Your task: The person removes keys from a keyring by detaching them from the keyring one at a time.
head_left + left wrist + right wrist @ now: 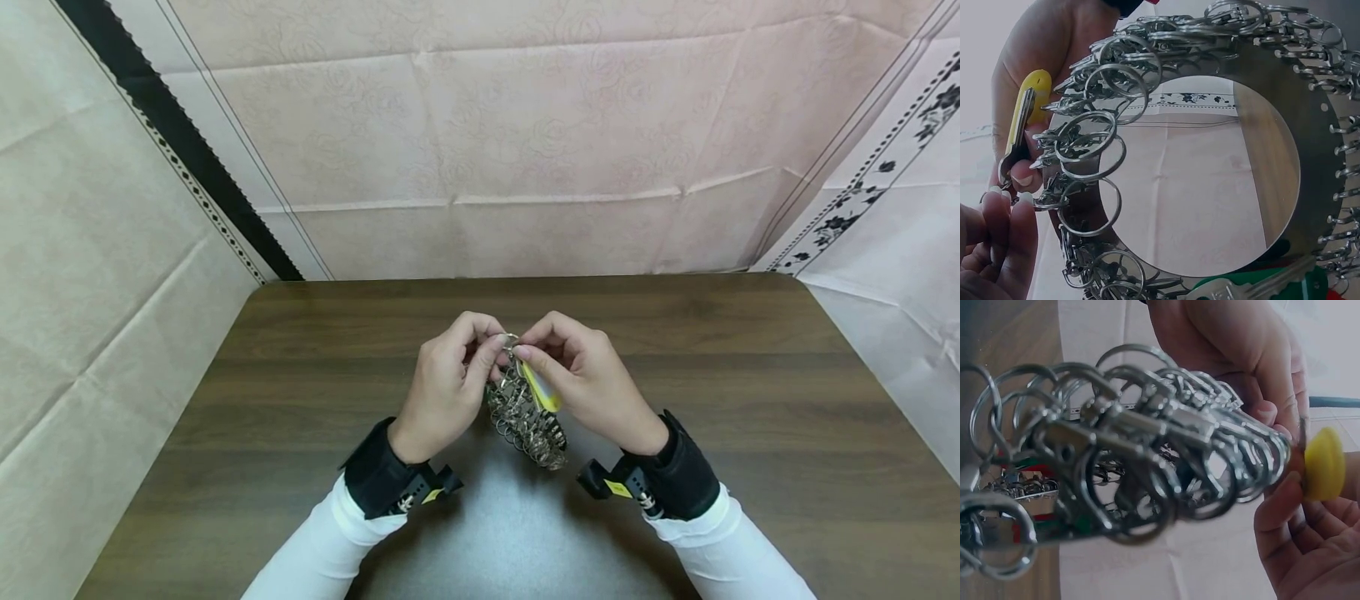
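Both hands meet over the table at a big flat metal key ring (pixel 1319 125), hung all round with silver snap hooks (pixel 525 412) and split rings. My left hand (pixel 447 379) pinches one snap hook near the top of the bunch. From the other side, my right hand (pixel 588 375) pinches the upper end of a key (pixel 1021 128) with a yellow tag (pixel 1324 464), which hangs beside the bunch. The thumbs are close together, and a small ring (pixel 512 337) shows between the fingertips. How the ring sits on the hook is hidden by the fingers.
The brown wood-grain table (pixel 315 392) spreads on both sides of the hands. Pale cloth (pixel 525 150) hangs behind it and at both sides. A green tag (pixel 1310 281) and another key (pixel 1260 287) are on the lower part of the key ring in the left wrist view.
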### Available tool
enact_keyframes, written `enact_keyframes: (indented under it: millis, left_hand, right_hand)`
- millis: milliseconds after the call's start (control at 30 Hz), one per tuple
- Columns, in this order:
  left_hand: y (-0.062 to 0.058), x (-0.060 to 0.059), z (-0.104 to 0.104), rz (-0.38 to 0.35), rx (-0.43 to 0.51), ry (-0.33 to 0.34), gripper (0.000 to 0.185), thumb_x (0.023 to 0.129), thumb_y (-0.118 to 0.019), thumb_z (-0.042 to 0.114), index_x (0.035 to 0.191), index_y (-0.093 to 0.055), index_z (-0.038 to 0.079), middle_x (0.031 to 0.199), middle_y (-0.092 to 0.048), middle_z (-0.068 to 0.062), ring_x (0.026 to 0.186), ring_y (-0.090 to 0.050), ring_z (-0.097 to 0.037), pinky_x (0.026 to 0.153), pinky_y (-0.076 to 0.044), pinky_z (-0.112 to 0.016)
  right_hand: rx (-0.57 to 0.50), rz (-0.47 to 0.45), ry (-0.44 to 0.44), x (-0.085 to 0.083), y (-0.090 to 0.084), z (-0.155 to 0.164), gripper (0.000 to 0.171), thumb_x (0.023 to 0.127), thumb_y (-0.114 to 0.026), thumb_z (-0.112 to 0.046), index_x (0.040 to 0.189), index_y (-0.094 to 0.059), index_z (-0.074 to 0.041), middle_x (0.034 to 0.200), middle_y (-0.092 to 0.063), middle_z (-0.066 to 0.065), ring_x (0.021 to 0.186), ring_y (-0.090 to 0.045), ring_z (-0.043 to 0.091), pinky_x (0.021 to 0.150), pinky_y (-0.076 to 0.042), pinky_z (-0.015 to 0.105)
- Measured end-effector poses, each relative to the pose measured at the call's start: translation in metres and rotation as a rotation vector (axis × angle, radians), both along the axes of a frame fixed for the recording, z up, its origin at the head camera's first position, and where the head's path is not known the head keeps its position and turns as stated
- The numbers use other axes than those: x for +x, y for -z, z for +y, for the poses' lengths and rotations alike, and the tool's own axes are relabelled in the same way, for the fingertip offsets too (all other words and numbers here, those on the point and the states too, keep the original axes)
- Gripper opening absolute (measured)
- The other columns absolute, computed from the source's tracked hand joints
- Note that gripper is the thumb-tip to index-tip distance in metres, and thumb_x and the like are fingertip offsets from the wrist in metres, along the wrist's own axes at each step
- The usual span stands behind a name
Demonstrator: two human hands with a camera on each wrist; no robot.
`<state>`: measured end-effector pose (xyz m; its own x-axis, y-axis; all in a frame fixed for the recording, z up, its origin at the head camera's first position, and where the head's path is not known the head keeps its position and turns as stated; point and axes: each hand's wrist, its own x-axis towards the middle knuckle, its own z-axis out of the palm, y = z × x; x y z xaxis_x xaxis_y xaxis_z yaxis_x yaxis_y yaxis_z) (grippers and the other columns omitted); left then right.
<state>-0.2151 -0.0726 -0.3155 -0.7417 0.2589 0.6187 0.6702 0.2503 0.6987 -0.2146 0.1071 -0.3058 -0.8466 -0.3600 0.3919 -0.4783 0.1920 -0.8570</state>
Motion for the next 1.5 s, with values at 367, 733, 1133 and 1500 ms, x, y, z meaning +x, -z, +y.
enact_keyframes:
  millis: [367, 733, 1133, 1500]
  left_hand:
    - [-0.001, -0.002, -0.003, 0.038, -0.02, -0.008, 0.009, 0.098, -0.053, 0.011, 0.096, -0.056, 0.003, 0.078, -0.06, -0.004, 0.065, -0.058, -0.009, 0.058, -0.052, -0.02]
    - [-0.003, -0.003, -0.006, 0.065, -0.038, -0.026, 0.009, 0.098, -0.052, 0.011, 0.096, -0.056, 0.003, 0.079, -0.061, -0.004, 0.063, -0.056, -0.007, 0.057, -0.05, -0.019]
    - [-0.002, -0.001, -0.006, 0.069, -0.075, -0.031, 0.008, 0.098, -0.052, 0.011, 0.096, -0.055, 0.004, 0.08, -0.06, -0.002, 0.063, -0.058, -0.008, 0.057, -0.05, -0.017]
    - [-0.002, -0.002, -0.006, 0.087, -0.117, -0.043, 0.01, 0.099, -0.052, 0.014, 0.096, -0.056, 0.006, 0.078, -0.058, 0.0, 0.063, -0.057, -0.007, 0.056, -0.048, -0.016]
  right_hand:
    - [0.035, 0.019, 0.035, -0.006, -0.003, 0.013, 0.004, 0.093, -0.061, -0.008, 0.094, -0.059, -0.005, 0.084, -0.067, 0.007, 0.066, -0.062, 0.015, 0.056, -0.05, 0.025]
    - [0.035, 0.087, 0.087, -0.021, -0.005, 0.04, 0.004, 0.095, -0.059, -0.01, 0.094, -0.059, -0.006, 0.089, -0.068, 0.004, 0.074, -0.065, 0.017, 0.059, -0.05, 0.025]
    - [0.138, 0.023, 0.168, -0.042, 0.01, 0.053, 0.01, 0.095, -0.06, -0.018, 0.098, -0.061, -0.009, 0.091, -0.067, 0.002, 0.079, -0.063, 0.019, 0.069, -0.048, 0.019]
    - [0.342, 0.028, 0.262, -0.061, 0.035, 0.057, 0.013, 0.096, -0.06, -0.023, 0.096, -0.062, -0.011, 0.088, -0.068, 0.004, 0.081, -0.067, 0.019, 0.071, -0.05, 0.029]
